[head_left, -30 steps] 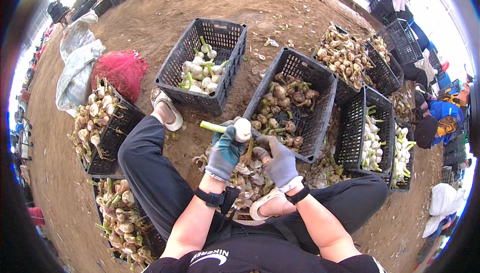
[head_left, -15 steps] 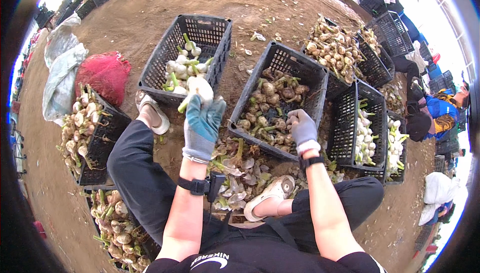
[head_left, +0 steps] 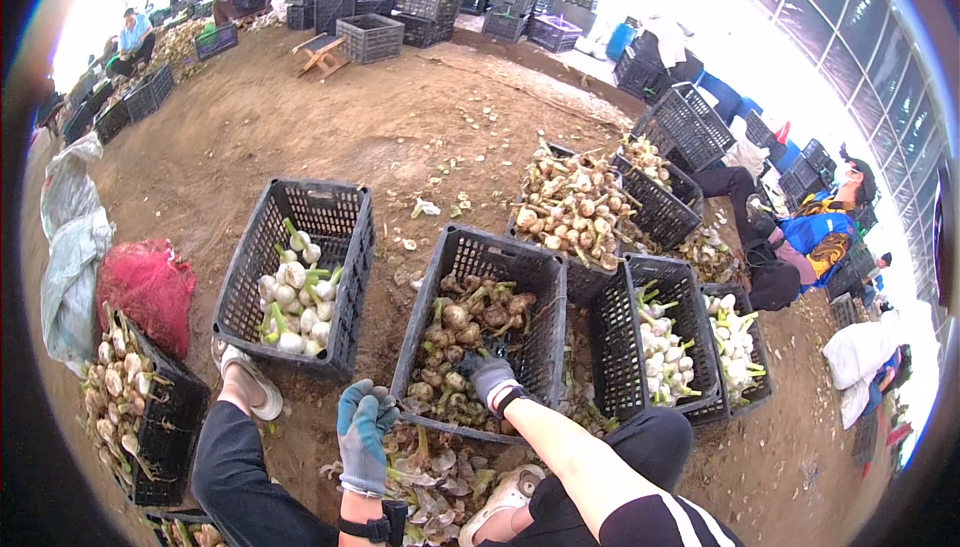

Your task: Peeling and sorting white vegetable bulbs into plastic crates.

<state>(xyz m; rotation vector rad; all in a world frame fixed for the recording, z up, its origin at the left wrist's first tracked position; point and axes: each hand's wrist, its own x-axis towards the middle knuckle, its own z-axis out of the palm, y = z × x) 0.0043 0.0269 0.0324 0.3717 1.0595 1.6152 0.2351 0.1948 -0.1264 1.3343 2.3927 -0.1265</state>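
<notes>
Bare brown dirt floor (head_left: 400, 137) spreads under a bright shed roof, with black plastic crates scattered across it.

Gloved in grey, the right hand (head_left: 490, 375) reaches down into the middle crate (head_left: 455, 247). Its fingers are curled among the dirty, untrimmed bulbs (head_left: 465, 322) lying there; whether they have closed on one bulb or only rest on the heap cannot be told, since the fingertips are sunk among the roots and stalks.

Gloved in blue and grey, the left hand (head_left: 362, 432) hangs in the air in front of the knees, fingers loosely together and bent slightly, with nothing in them. It is nearest the front corner of the left crate (head_left: 260, 237), which holds cleaned white bulbs (head_left: 295, 302) with short green stems.

Below both hands lies a pile of peelings and cut stalks (head_left: 430, 472) between the person's legs; a pale shoe (head_left: 245, 379) stands just beside the left crate.

Right of the middle crate, two more crates (head_left: 625, 297) carry white trimmed bulbs. Further right, another person (head_left: 810, 242) sits on the ground, partly cut off by the curved rim. A red mesh sack (head_left: 148, 287) lies at the far left.
</notes>
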